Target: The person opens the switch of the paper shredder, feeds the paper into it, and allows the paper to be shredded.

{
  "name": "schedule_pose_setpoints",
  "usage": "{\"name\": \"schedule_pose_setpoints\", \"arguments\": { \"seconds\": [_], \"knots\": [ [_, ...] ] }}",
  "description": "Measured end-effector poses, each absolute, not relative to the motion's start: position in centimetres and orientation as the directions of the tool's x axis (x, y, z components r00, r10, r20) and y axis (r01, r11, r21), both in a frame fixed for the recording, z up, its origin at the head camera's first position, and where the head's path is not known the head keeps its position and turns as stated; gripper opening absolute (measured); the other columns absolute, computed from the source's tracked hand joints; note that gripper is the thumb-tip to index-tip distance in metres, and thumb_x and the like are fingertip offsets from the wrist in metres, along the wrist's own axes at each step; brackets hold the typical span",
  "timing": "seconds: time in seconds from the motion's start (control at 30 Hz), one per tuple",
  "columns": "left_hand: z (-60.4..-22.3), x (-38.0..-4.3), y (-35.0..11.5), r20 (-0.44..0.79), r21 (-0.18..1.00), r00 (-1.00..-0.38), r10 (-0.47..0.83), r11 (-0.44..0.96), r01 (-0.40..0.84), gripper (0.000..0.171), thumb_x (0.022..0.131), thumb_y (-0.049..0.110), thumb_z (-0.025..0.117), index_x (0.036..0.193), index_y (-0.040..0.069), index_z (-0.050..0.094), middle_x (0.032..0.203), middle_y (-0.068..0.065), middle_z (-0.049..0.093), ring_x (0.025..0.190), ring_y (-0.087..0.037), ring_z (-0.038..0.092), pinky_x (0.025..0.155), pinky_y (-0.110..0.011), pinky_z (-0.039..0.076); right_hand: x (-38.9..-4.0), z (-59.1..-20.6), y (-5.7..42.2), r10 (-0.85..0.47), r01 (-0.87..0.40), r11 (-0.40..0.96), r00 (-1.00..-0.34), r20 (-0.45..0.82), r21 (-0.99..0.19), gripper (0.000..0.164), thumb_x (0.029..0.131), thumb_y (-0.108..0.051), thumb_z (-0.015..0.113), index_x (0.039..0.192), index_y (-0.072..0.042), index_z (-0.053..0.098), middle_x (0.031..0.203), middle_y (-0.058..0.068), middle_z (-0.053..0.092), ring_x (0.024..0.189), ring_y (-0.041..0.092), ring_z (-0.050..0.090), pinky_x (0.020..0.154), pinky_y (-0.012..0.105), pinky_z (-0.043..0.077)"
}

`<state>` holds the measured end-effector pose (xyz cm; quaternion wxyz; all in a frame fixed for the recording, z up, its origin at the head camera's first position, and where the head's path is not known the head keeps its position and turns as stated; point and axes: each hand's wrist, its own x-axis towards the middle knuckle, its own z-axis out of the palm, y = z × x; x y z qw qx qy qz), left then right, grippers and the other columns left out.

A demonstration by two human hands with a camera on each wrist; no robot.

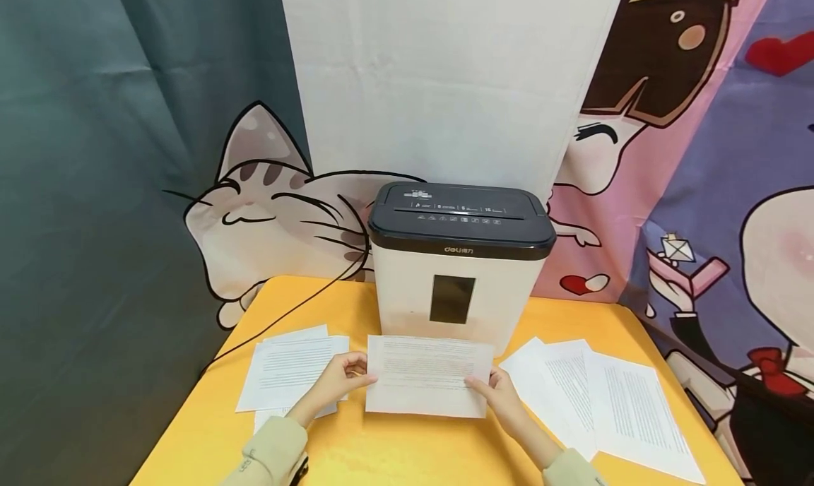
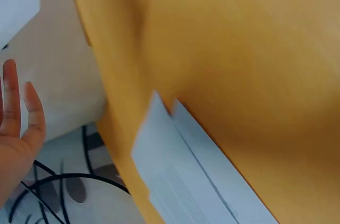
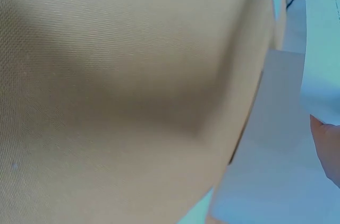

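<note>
A printed sheet of paper (image 1: 426,376) is held up sideways in front of the paper shredder (image 1: 407,295). My left hand (image 1: 343,378) pinches its left edge between thumb and fingers. At the right edge, my right hand (image 1: 502,394) grips it with the thumb on the near face. The shredder has a white bin, a dark window and a black top with a long feed slot (image 1: 458,212). In the left wrist view, part of the left hand (image 2: 21,123) shows below a paper corner. The right wrist view catches a bit of the right hand (image 3: 326,147) at the sheet.
Several printed sheets (image 1: 295,366) lie stacked on the yellow table (image 1: 343,451) at left. More printed sheets (image 1: 636,408) are fanned out at right. A black cord (image 1: 286,313) runs from the shredder over the table's left edge. Cartoon-printed cloth (image 1: 445,76) hangs behind.
</note>
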<state>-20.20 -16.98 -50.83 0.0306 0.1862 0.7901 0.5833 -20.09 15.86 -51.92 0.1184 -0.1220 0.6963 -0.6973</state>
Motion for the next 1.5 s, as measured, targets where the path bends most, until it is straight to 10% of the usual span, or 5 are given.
{"name": "schedule_pose_setpoints", "arguments": {
  "seconds": [0.9,1.5],
  "knots": [
    [-46.5,-19.0,-14.0,0.143,0.953,-0.973,0.181,0.24,0.185,0.025,0.086,0.01,0.067,0.102,-0.009,0.066,0.096,-0.024,0.07,0.073,0.0,0.063,0.063,-0.019,0.052,-18.9,-47.5,16.2,-0.289,-0.131,-0.005,-0.949,0.127,-0.991,0.041,0.094,-0.004,0.053,0.123,0.021,0.04,0.095,-0.019,0.068,0.088,0.002,0.066,0.073,0.02,0.053],
    [-41.2,-20.9,-14.2,0.185,0.92,-0.962,0.202,0.31,0.242,0.023,0.083,0.016,0.071,0.095,-0.004,0.069,0.089,-0.018,0.071,0.069,-0.001,0.059,0.064,-0.019,0.049,-20.0,-42.7,17.2,-0.176,-0.385,0.236,-0.92,0.351,-0.892,0.01,0.086,0.001,0.063,0.089,0.011,0.063,0.077,-0.013,0.064,0.071,-0.004,0.059,0.064,0.016,0.05]
  ]
}}
